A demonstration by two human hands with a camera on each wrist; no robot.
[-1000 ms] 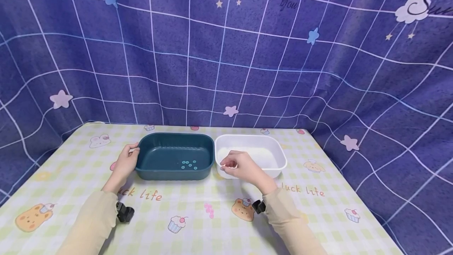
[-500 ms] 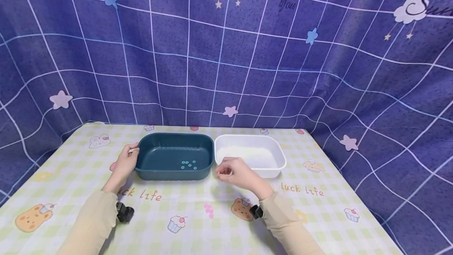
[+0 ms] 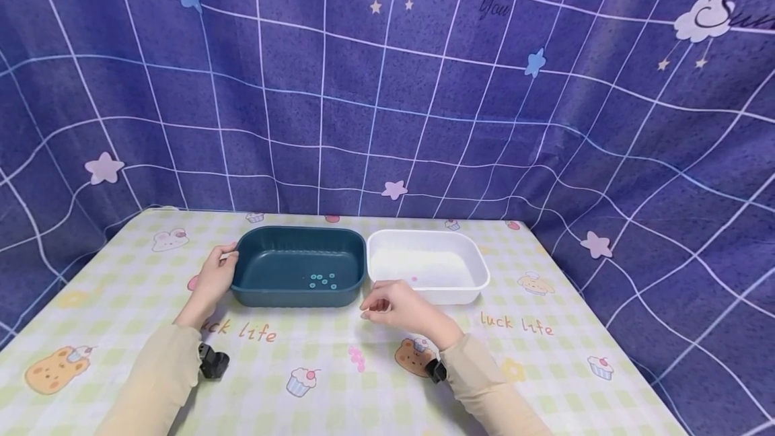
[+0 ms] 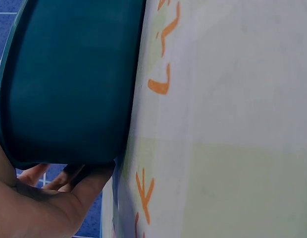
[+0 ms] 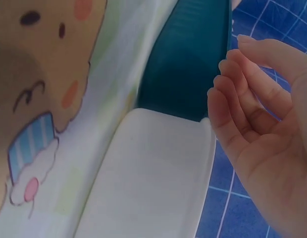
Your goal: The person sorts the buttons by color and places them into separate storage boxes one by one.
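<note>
My left hand (image 3: 216,275) holds the left end of a dark teal plastic basin (image 3: 297,298). In the left wrist view, the fingers (image 4: 91,188) lie against the basin's outer end wall. Several small teal ring-like pieces (image 3: 324,282) lie on its floor, toward the near right. My right hand (image 3: 401,307) hovers before the near left corner of a white basin (image 3: 457,295), its fingers loosely bent. The right wrist view shows the thumb apart from the fingers, with nothing between them. One small pink piece (image 3: 414,279) lies inside the white basin.
Both basins stand side by side on a checked tablecloth (image 3: 242,382) printed with cartoons and lettering. A cluster of small pink pieces (image 3: 357,358) lies on the cloth in front of the basins. Behind the table hangs a blue gridded curtain (image 3: 339,86).
My right hand has drawn back from over the white basin toward me and slightly left. A pink piece now shows in that basin. My left hand has stayed in place.
</note>
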